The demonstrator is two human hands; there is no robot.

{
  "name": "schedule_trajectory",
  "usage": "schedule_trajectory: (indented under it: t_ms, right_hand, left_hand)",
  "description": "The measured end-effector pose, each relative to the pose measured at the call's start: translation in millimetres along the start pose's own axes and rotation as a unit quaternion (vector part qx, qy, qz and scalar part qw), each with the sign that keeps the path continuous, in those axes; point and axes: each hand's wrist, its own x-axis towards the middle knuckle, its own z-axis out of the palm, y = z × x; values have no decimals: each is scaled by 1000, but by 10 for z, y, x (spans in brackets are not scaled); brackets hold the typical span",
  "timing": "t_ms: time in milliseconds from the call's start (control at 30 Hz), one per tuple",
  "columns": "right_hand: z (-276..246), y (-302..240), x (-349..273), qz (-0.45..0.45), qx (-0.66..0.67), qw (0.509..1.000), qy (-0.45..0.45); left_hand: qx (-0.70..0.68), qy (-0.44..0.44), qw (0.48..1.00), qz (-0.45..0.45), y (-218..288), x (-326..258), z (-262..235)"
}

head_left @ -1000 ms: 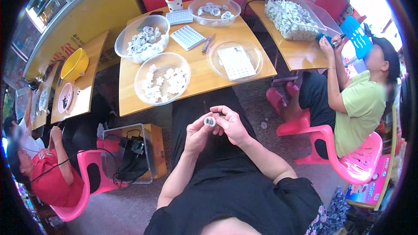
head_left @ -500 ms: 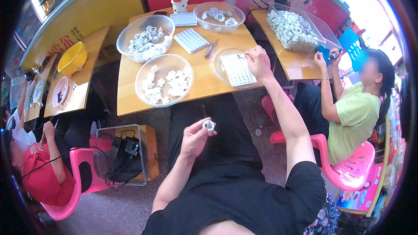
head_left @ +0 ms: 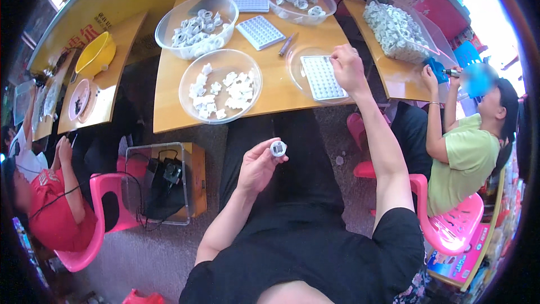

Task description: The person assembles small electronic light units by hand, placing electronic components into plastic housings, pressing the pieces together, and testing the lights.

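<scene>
The small white round part sits pinched at the fingertips of the left hand, held over the person's lap, below the near edge of the table and well apart from anything on it. The left hand is closed in a grasp on the part, palm turned up.

The right hand is stretched forward to the table and rests at the right edge of the white grid tray, fingers curled down onto it. Whether the right hand pinches anything cannot be told; the fingertips are hidden against the tray. The tray lies inside a shallow clear dish.

Left of that dish stands a clear bowl with loose white pieces, near the table's front edge. Behind it is a deeper clear bowl filled with white ring-like parts. A second white grid tray lies flat between the bowls, and a pen-like tool lies just beside it. At the far edge a third clear bowl holds more ring parts, with another grid tray to its left.

On the adjoining table to the right stands a clear bin heaped with white parts. A seated person in a green shirt occupies a pink chair there, hands raised. To the left, a person in a red shirt sits on another pink chair; a yellow bowl stands on the side table.
</scene>
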Motion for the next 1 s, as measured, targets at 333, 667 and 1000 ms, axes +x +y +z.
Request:
schedule_trajectory:
  t_ms: [333, 667, 1000]
  right_hand:
    - [-432, -1815, -1079, -116, 246, 962, -33]
    - [-307, -1848, -1126, -123, 214, 968, -45]
    - [-283, -1895, -1099, -96, 233, 965, -76]
  left_hand:
    - [-10, 0, 1000, 5, 11, -23, -4]
    - [-3, -22, 1000, 13, -2, -28, -37]
    - [-11, -12, 1000, 6, 27, -40, -2]
